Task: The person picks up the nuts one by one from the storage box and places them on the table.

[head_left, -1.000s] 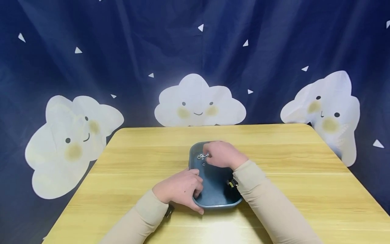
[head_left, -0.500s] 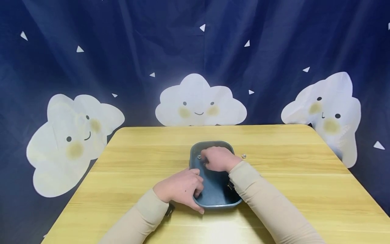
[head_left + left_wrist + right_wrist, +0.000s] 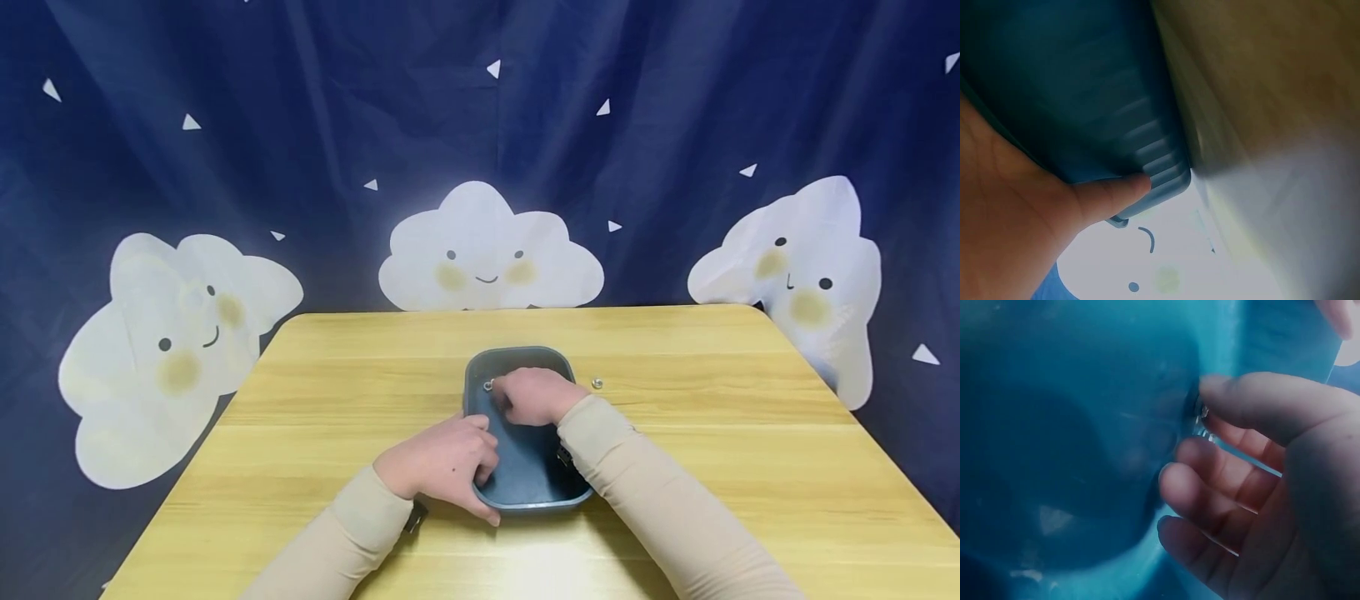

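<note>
A dark blue tray (image 3: 528, 487) with rounded corners sits on the table. My left hand (image 3: 442, 462) grips its near left side, with fingers curled over the rim and the thumb at the front corner. My right hand (image 3: 536, 396) reaches into the far part of the tray. In the right wrist view, its thumb and forefinger pinch a small shiny metal nut (image 3: 1202, 411), largely hidden between the fingertips. Another small ring-shaped nut (image 3: 488, 386) lies in the tray just left of those fingertips. The right hand covers part of the tray floor.
One silvery nut (image 3: 597, 383) lies on the wooden table (image 3: 675, 467), just right of the tray. Behind the table's far edge hangs a dark blue curtain (image 3: 330, 108) with white clouds and triangles.
My right hand has shifted slightly toward me inside the tray. Fewer nuts show there now, and the nut on the table has come into view. The left hand keeps its grip.
</note>
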Available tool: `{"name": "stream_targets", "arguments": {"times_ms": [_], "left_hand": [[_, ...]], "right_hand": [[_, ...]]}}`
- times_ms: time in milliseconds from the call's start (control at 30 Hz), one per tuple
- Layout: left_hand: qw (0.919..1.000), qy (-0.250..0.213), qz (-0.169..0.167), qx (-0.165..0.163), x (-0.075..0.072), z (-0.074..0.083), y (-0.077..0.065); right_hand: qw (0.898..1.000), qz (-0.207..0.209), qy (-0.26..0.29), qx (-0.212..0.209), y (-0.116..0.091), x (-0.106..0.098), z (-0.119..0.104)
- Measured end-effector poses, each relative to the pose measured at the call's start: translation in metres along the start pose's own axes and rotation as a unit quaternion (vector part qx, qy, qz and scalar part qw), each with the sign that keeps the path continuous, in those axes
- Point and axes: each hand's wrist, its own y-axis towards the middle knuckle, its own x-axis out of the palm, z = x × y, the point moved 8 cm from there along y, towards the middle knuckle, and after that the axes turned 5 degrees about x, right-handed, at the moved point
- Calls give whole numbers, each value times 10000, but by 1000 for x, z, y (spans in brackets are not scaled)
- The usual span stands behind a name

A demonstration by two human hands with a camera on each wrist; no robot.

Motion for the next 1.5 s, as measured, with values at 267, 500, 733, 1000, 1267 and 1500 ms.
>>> {"name": "stream_targets", "arguments": {"times_ms": [267,500,733,1000,1267,1500], "left_hand": [[9999,94,5,33,1,0,1],[10000,84,-28,-5,2,0,0],[9999,131,20,45,0,1,0],[10000,66,-44,-38,2,0,0],[9999,82,-97,-84,3,-2,0],[9999,63,-72,-71,3,-1,0]], "right_hand": [[9997,33,48,-233,-1,3,-2],[9997,-61,-134,-204,1,4,-3],[9990,-56,-258,-355,5,7,-6],[9995,-110,-156,-256,4,8,-3],[9996,-2,188,-214,3,2,-1],[9992,121,337,-171,-1,-9,1]]}}
